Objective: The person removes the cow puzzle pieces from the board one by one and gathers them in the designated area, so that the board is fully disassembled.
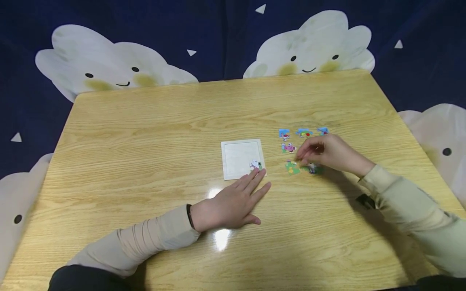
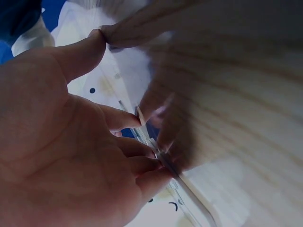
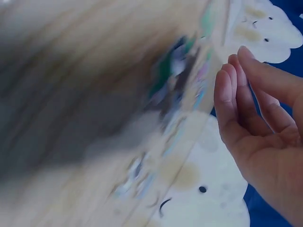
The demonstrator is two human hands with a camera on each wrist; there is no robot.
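Note:
A pale square puzzle tray (image 1: 238,151) lies mid-table with one puzzle piece (image 1: 255,164), white and green, in its near right corner. My left hand (image 1: 236,202) lies palm down with straight fingers, the tips at the tray's near edge; the left wrist view shows the fingertips (image 2: 154,182) along that edge. My right hand (image 1: 329,152) is above the loose pieces, fingers loosely bent. Its thumb is close to the fingers (image 3: 225,97), with nothing visible between them. Nearest its fingertips is a green piece with a yellow figure (image 1: 292,167). Another green piece (image 1: 312,167) is partly hidden under the hand.
Beyond the right hand are a pink-figure piece (image 1: 289,148) and a back row with a blue piece (image 1: 284,134), a second piece (image 1: 303,133) and a third (image 1: 322,130). A cloud-patterned curtain (image 1: 222,36) borders the wooden table (image 1: 145,133).

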